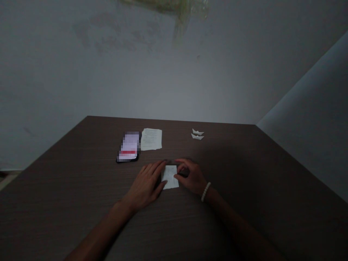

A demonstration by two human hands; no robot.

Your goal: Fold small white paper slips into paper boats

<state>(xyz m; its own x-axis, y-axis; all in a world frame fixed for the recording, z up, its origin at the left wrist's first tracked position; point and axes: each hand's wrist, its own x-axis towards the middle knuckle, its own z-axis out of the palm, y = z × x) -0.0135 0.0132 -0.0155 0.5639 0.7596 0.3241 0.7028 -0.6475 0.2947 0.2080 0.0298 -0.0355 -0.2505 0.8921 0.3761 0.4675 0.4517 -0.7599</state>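
Note:
A small slip of printed paper [170,177] lies on the dark wooden table between my two hands. My left hand [148,183] rests palm down along its left side, fingers stretched out and the thumb at the lower left edge. On the opposite side is my right hand [192,177], with a beaded bracelet [206,192] at the wrist. Its index finger reaches past the top of the slip while the thumb meets the right edge. Thumb and index finger are apart; the other fingers are curled and partly hidden.
Beyond my left hand lies a phone [129,146] with a lit, blurred screen. A stack of printed paper [151,139] sits directly to its right. Two small folded paper boats [197,137] stand farther right. The table [89,152] ends at a pale wall [174,83].

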